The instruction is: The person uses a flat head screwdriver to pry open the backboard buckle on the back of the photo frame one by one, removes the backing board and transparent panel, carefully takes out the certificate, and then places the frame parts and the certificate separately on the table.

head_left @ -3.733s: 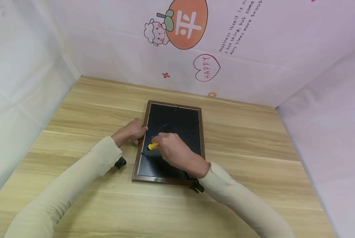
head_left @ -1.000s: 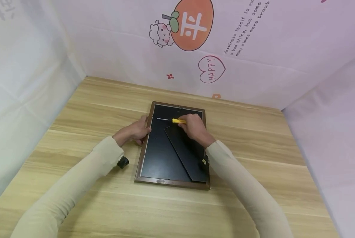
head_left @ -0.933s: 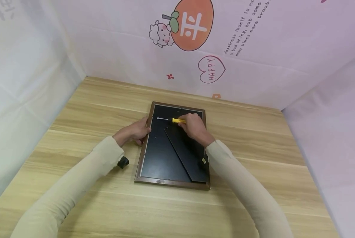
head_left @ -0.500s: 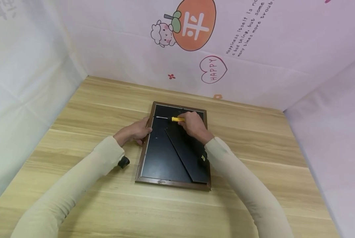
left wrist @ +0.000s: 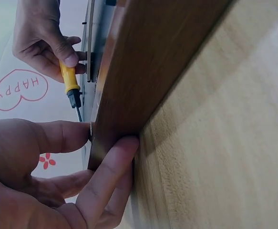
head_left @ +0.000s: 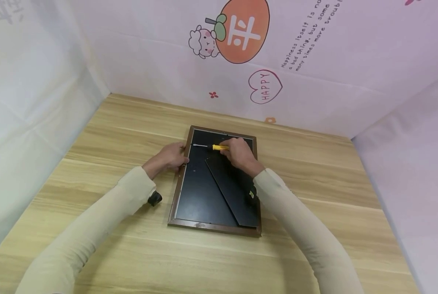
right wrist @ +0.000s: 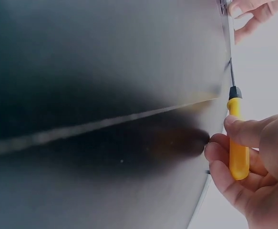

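Note:
A picture frame (head_left: 214, 232) with a brown border lies on the table, its black backing board (head_left: 200, 196) facing up. A black easel stand (head_left: 231, 196) slants across the backing. My left hand (head_left: 170, 157) grips the frame's left edge, thumb on top and fingers against the outer side, as the left wrist view shows. My right hand (head_left: 239, 152) holds a screwdriver (right wrist: 239, 157) by its yellow handle, thumb and fingers round it. Its thin metal shaft (head_left: 200, 145) points left, with the tip at the frame's upper left inner edge. Whether the tip touches a tab there is too small to tell.
The wood-grain table (head_left: 130, 253) surrounds the frame. Behind it rises a pale printed cloth wall (head_left: 160, 73), with more cloth at the left and right sides. A black wrist camera (head_left: 154, 199) sits under the left cuff.
The screwdriver and my right hand have moved from the lower left edge to the upper left edge, uncovering the stand. In the last second the tip shifted slightly. My left hand keeps its grip.

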The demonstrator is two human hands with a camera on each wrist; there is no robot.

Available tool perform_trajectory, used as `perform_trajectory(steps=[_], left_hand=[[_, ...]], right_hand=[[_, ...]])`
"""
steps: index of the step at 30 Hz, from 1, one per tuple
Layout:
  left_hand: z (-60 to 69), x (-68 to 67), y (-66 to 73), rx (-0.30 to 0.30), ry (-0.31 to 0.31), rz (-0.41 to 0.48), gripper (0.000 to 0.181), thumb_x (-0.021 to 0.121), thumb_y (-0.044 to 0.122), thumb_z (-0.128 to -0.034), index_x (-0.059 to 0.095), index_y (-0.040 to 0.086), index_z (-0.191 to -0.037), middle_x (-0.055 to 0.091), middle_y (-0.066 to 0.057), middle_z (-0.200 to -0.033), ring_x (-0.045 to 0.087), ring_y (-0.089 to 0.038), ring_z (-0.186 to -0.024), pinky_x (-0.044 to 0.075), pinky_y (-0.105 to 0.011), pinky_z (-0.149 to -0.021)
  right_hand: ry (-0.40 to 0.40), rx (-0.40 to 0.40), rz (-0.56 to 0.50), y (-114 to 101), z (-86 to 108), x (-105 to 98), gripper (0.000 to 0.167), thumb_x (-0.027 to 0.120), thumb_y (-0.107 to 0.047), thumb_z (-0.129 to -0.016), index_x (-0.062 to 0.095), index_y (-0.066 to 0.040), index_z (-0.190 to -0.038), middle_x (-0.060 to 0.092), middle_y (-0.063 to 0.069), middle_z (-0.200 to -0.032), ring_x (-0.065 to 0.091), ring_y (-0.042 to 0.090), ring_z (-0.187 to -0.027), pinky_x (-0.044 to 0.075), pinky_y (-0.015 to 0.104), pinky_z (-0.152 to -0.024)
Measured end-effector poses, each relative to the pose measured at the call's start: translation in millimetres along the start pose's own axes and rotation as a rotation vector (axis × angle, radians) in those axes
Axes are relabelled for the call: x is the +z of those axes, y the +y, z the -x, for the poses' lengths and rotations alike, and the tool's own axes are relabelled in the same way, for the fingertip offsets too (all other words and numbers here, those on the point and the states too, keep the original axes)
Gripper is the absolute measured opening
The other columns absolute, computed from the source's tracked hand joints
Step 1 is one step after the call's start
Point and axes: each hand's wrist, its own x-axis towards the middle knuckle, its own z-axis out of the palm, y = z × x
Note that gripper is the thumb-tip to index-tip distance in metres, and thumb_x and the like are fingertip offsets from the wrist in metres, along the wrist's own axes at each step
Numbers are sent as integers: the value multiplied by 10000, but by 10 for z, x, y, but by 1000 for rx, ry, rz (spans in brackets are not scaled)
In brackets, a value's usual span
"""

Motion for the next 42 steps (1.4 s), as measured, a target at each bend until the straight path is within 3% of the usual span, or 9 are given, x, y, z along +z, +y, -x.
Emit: perform_trajectory(steps=[9,16,20,26,36,42], left_hand=[[8,-11,23,-20,37,37,615,651,81,-922,390,6,-1475,515,-226,-1398,658,-205,-819,568,-274,-721],[5,-13,17,-7,31,21,622,647,82,-923,382,-7,-1479,437,-235,-1481,672,-222,-877,580,-291,-774],[0,-15,9,11,25,-6,584,644,74,-924,420,0,-1459,490,-237,-1432,666,-206,-842,570,-275,-747],[-3,-11,29,32,25,-46,457,633,65,-931,519,-4,-1368,636,-212,-1162,630,-156,-709,515,-230,-645],[-9,-3,41,30,13,-67,588,619,95,-947,381,-33,-1469,563,-253,-1322,638,-161,-729,522,-233,-679],[18,-33,22,48,6,-53,475,623,86,-943,491,-20,-1386,601,-248,-1249,654,-163,-722,540,-237,-664]], right_hand=[[-1,7,28,-10,-8,-28,289,648,-201,-960,697,-88,-1222,706,102,-1183,655,226,-971,553,392,-924],[-21,-3,30,-11,-29,-13,292,640,-191,-965,688,-88,-1234,701,105,-1189,649,227,-980,548,393,-939],[-26,-28,25,5,-53,3,292,630,-186,-970,684,-87,-1240,702,103,-1184,641,220,-959,548,386,-935],[-20,-111,20,61,-79,-3,280,619,-175,-977,682,-78,-1232,711,111,-1153,638,207,-894,567,365,-861],[-27,-140,22,131,-57,-45,242,608,-152,-981,698,-86,-1196,723,115,-1067,622,207,-839,565,361,-814],[-23,-127,26,91,-88,-21,239,609,-157,-981,699,-90,-1193,717,113,-1077,622,213,-872,561,375,-843]])
